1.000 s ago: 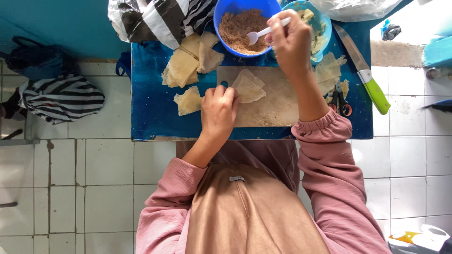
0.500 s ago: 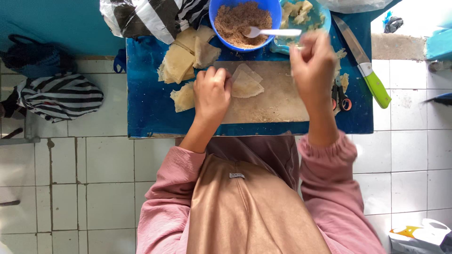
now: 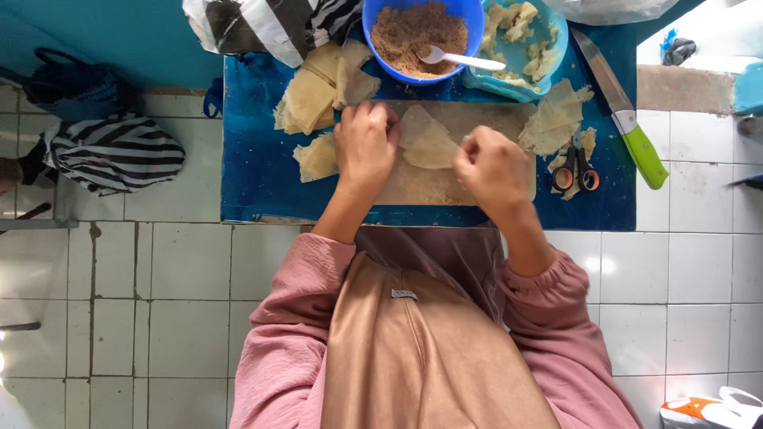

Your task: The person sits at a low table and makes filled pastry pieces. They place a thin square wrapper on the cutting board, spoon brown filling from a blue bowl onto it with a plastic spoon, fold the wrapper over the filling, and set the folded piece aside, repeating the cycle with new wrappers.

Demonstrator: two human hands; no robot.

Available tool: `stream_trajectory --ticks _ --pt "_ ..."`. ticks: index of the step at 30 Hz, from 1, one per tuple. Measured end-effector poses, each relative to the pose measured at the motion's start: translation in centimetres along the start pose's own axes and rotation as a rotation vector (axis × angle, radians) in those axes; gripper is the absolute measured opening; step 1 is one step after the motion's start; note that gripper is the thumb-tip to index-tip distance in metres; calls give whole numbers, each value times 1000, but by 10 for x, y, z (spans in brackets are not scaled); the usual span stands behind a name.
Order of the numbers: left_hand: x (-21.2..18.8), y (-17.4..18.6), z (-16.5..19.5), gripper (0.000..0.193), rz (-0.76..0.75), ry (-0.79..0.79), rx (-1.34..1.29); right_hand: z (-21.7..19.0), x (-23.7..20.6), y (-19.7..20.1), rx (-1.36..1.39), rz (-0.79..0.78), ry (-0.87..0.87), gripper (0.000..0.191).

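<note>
Head view: folded dough wrapper (image 3: 429, 141) lies between left hand (image 3: 366, 147) and right hand (image 3: 493, 168), both pinching its edges.

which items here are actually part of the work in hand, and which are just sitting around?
In use: left hand and right hand on the pale wrapper, wooden board, blue bowl of brown filling with white spoon, wrapper stack.

Lying about: green-handled knife, scissors, striped bag on the floor.

two bowls (image 3: 423, 40), one spoon (image 3: 461, 58), one knife (image 3: 624, 111), one pair of scissors (image 3: 574, 171)
</note>
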State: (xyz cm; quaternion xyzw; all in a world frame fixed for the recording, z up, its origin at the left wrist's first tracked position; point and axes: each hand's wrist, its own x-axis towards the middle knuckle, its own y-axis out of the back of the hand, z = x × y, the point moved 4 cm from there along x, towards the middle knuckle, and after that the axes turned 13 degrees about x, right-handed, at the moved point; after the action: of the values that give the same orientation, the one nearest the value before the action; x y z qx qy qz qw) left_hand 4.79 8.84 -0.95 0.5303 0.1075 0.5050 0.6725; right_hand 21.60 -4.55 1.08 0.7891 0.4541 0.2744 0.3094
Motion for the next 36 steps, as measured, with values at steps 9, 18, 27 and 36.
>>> stream_trajectory --ticks 9,18,27,36 --pt "-36 13 43 26 101 -126 216 -16 -12 58 393 261 46 29" --pt "-54 -6 90 23 -50 -142 4 -64 94 17 908 206 201 24" --pt "-49 0 82 15 -98 -116 -234 -46 87 21 1193 329 -27 20" --pt "-39 0 56 18 -219 19 -416 -3 41 44 1340 302 -80 26"
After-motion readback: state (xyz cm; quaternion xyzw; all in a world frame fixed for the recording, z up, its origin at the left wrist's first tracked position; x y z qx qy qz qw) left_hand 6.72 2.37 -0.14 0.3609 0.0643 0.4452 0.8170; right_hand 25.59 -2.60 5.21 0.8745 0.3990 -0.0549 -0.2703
